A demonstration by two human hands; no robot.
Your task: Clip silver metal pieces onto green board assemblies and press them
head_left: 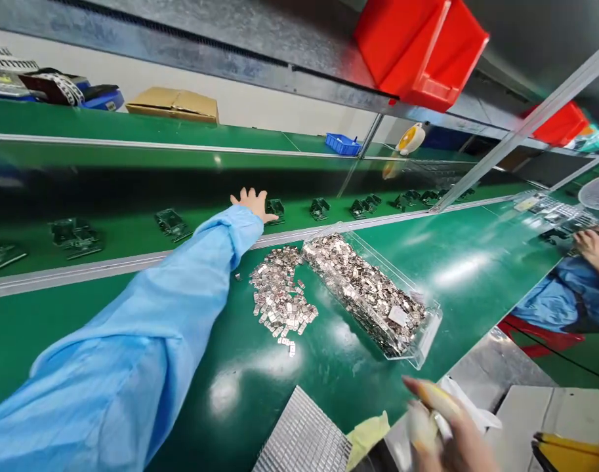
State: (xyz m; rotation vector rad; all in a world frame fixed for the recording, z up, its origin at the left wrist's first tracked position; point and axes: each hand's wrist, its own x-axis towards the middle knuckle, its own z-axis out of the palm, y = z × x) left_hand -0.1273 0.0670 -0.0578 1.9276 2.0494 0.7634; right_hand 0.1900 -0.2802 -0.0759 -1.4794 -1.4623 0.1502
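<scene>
My left hand (252,203), in a light blue sleeve, reaches across to the sunken green strip behind the bench. Its fingers are spread, and beside them stands a small green circuit board assembly (275,210); whether they touch is unclear. Low on the right, my right hand (449,426) is smeared by motion, with whitish and yellowish patches at its fingers. A loose pile of small silvery metal pieces (282,295) lies on the bench. Next to it, a clear plastic box (430,334) holds many more such pieces. Near the front edge is a silvery gridded block (304,436).
Several circuit boards (172,224) line the strip. Overhead, a red bin (417,52) sits on a metal shelf. At the back are a cardboard box (174,105) and a blue tray (342,144). A co-worker's hand (594,248) is at far right. Yellow paper (368,436) lies in front.
</scene>
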